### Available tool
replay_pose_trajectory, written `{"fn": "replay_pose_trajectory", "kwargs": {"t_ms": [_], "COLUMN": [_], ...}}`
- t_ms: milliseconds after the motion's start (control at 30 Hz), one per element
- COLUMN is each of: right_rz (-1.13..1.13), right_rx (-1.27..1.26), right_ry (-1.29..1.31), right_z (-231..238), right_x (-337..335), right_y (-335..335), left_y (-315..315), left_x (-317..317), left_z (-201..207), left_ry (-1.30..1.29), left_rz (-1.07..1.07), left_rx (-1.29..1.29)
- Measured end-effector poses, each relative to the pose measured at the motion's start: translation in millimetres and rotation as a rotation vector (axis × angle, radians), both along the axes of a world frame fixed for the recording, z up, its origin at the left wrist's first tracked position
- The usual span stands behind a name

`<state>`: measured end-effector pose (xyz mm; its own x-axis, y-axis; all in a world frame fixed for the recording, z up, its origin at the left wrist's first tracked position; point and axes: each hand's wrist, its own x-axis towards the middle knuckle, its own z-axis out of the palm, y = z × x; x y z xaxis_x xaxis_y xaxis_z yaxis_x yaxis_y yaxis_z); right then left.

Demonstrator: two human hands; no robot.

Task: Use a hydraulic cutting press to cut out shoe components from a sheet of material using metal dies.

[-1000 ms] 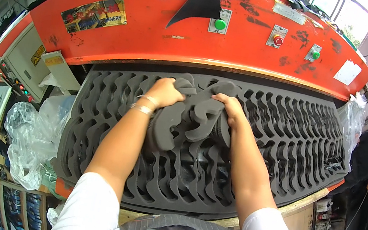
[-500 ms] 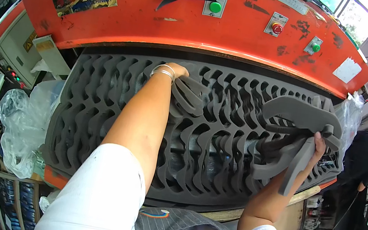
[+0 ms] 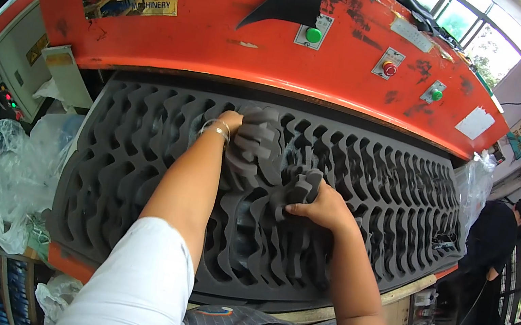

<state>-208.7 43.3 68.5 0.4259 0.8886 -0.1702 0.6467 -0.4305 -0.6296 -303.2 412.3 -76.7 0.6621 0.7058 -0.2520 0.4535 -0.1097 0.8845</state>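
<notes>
A large dark grey foam sheet [image 3: 141,259], cut through with rows of wavy, sole-like openings, lies in front of me. Over its upper middle, my left hand [image 3: 231,121] is closed on a fanned bunch of curved grey foam pieces [image 3: 258,145]; the pieces hide most of its fingers. My right hand [image 3: 328,210] is to the right and a little nearer, its thumb and fingers closed round a smaller bunch of dark foam strips [image 3: 302,187]. The two bunches are close together, just above the sheet's openings.
A red machine [image 3: 212,37] with green and red buttons spans the far side. Clear plastic bags hang at the left [image 3: 18,170] and right [image 3: 474,188]. A wooden strip [image 3: 408,290] runs along the near right edge. A person in dark clothes [image 3: 493,236] stands at the far right.
My right hand has moved from the right side to the middle, beside my left hand. The large foam pieces it held at the right no longer show there. My left hand stays on its bunch.
</notes>
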Motion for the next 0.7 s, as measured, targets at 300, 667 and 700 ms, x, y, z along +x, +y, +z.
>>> {"fn": "replay_pose_trajectory", "kwargs": {"t_ms": [300, 667, 700], "right_rz": [-0.246, -0.220, -0.211], "right_rx": [-0.215, 0.257, 0.206], "right_ry": [-0.459, 0.273, 0.238], "right_z": [-0.7, 86.5, 56.1], "right_x": [-10.6, 11.0, 23.0], "right_y": [21.1, 119.0, 138.9], "left_y": [-159.7, -171.8, -171.4], "left_x": [-65.3, -129.8, -127.1], "left_z": [41.9, 49.3, 49.5], "left_ry": [-0.623, -0.862, -0.908], "left_rz": [0.127, 0.057, 0.051], "left_rx": [0.418, 0.069, 0.083]}}
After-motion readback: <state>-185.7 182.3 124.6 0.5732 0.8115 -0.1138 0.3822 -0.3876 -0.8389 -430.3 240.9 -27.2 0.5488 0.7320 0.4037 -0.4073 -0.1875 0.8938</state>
